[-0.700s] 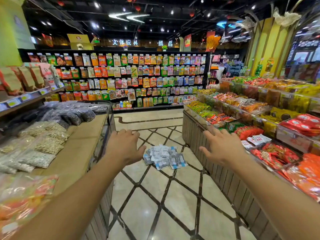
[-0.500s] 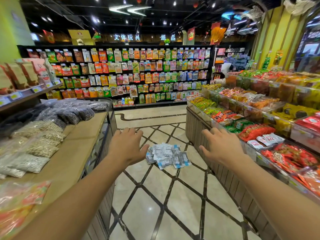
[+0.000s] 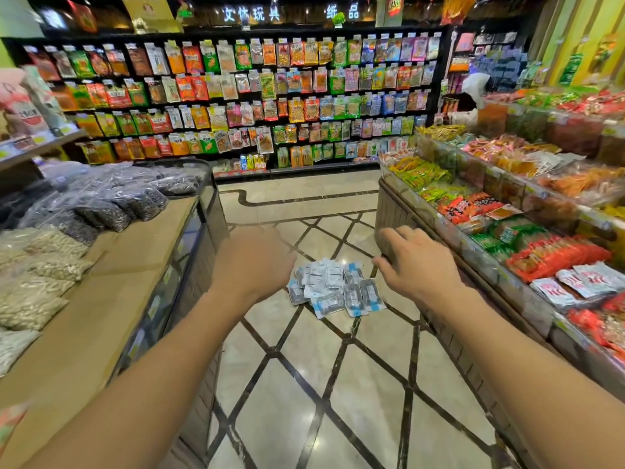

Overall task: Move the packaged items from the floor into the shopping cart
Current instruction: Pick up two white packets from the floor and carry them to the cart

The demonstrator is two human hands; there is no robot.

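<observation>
A heap of small grey, white and blue packets (image 3: 333, 287) lies on the tiled floor in the middle of the aisle. My left hand (image 3: 252, 264) is stretched out above and just left of the heap, back of the hand up, holding nothing. My right hand (image 3: 414, 265) reaches out just right of the heap, fingers spread and curled down, also with nothing in it. Neither hand touches the packets. No shopping cart is in view.
A wooden counter (image 3: 115, 299) with bagged seeds and nuts borders the aisle on the left. Snack bins (image 3: 507, 231) on a slatted stand line the right. A wall of hanging snack bags (image 3: 270, 96) closes the far end. A person in white (image 3: 475, 86) stands far right.
Both hands have moved forward and the view has come closer to the heap, which now sits larger between them. Nothing has been picked up.
</observation>
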